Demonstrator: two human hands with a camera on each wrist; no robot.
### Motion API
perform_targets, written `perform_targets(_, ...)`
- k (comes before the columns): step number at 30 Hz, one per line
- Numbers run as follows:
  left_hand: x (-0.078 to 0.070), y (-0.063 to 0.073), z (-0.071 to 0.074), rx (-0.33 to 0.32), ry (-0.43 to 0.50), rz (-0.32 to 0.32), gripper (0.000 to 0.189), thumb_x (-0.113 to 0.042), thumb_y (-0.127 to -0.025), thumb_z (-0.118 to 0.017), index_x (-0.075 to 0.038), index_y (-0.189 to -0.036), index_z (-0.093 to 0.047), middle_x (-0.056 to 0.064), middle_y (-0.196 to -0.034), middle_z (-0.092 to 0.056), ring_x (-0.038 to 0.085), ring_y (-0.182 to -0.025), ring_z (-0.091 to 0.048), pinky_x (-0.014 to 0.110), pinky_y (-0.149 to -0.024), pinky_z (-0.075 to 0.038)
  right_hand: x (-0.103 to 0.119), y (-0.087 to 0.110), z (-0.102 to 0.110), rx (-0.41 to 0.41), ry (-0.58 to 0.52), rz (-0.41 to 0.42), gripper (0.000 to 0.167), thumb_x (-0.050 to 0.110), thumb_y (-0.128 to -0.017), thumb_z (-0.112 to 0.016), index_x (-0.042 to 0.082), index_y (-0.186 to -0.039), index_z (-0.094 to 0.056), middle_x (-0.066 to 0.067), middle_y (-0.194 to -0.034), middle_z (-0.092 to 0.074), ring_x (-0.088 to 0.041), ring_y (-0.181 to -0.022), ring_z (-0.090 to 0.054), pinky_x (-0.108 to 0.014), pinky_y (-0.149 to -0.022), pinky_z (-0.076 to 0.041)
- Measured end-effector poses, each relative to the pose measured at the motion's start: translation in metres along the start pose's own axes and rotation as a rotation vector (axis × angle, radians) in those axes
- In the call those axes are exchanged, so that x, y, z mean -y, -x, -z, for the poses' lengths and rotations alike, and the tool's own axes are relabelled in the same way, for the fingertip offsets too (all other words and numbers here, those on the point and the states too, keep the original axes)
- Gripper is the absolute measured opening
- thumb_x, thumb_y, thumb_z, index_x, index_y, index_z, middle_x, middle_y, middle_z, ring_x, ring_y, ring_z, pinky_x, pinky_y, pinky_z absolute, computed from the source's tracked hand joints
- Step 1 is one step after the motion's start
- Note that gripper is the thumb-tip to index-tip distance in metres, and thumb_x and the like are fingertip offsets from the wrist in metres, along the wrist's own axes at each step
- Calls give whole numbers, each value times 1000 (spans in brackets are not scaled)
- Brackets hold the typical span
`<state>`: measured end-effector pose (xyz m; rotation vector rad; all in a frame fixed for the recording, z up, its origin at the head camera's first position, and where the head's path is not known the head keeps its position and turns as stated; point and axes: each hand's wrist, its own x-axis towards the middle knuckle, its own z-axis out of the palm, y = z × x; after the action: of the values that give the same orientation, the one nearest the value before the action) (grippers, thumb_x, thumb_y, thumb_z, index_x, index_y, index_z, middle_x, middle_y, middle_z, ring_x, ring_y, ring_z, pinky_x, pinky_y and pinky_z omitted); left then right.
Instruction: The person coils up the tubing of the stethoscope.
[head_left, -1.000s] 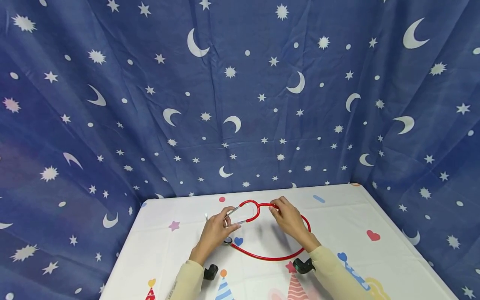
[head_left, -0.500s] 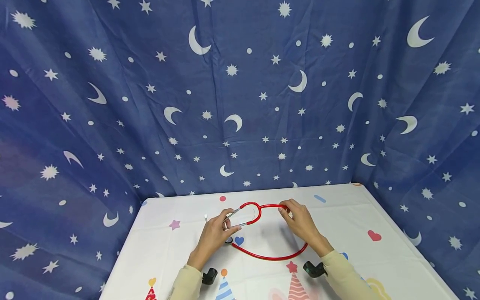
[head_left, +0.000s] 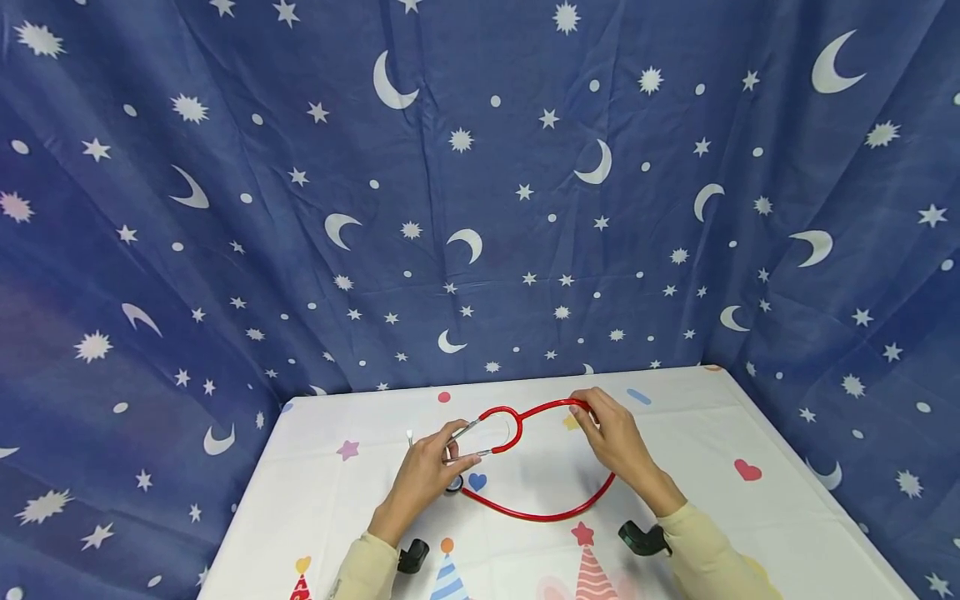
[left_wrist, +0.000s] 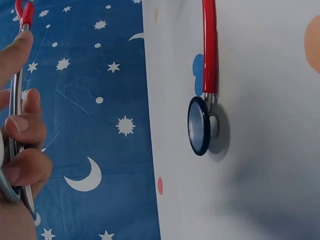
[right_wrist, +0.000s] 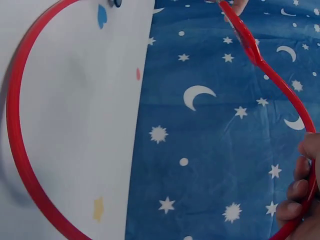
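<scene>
A stethoscope with red tubing (head_left: 551,517) is stretched between the two hands above the table. My left hand (head_left: 424,475) grips its metal ear tubes (left_wrist: 18,90), fingers curled round them in the left wrist view. To the right, my right hand (head_left: 617,433) holds the single red tube past the Y-shaped fork (right_wrist: 254,56). From there the tubing loops down and back left along the tabletop. At its end the round chest piece (left_wrist: 199,126) with a dark rim stands close to the white cloth, just below the left hand.
A white tablecloth (head_left: 795,533) printed with hearts, stars and party hats covers the table. Behind and beside it hangs a dark blue curtain (head_left: 525,233) with moons and stars. Dark wrist cameras (head_left: 643,539) stick out beneath both forearms.
My right hand has slid rightward along the red tube, away from the fork, and the tube between now arches slightly upward. The left hand stays nearly in place on the ear tubes.
</scene>
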<state>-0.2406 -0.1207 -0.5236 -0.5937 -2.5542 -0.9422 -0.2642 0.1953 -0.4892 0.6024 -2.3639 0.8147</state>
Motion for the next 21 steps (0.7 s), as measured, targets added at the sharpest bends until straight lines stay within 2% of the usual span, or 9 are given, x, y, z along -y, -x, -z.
perform_targets(3,1,0,1,21,8,-15,54,-41,-79,-80,-25,-127,-59,-18,-70,-50,-3,-54,-37,16,-49,-34,4,-2,4,-35,-15,45,15,12,-92,-68,13,-107,-66,6,-86,-59,-5,-70,-43,-21,-60,-42)
perform_targets(10,-3,1,6,40,6,-25,54,-44,-81,-78,-28,-128,-59,-20,-70,-50,-3,-53,-37,16,-50,-33,10,-6,7,-63,-38,87,16,9,-92,-68,11,-107,-66,6,-82,-57,-2,-67,-43,-17,-57,-41)
perform_targets(16,-11,2,15,46,-5,-98,53,-44,-82,-78,-24,-128,-60,-13,-69,-55,-3,-56,-38,15,-51,-34,18,-14,12,-101,-79,153,20,5,-88,-71,11,-106,-68,5,-85,-59,-3,-68,-48,-17,-59,-44)
perform_targets(21,-16,2,18,67,0,-160,54,-42,-80,-80,-21,-126,-61,-10,-69,-58,-3,-56,-38,13,-50,-33,26,-21,14,-83,-103,179,22,5,-86,-72,11,-107,-70,4,-88,-62,-5,-72,-52,-19,-63,-48)
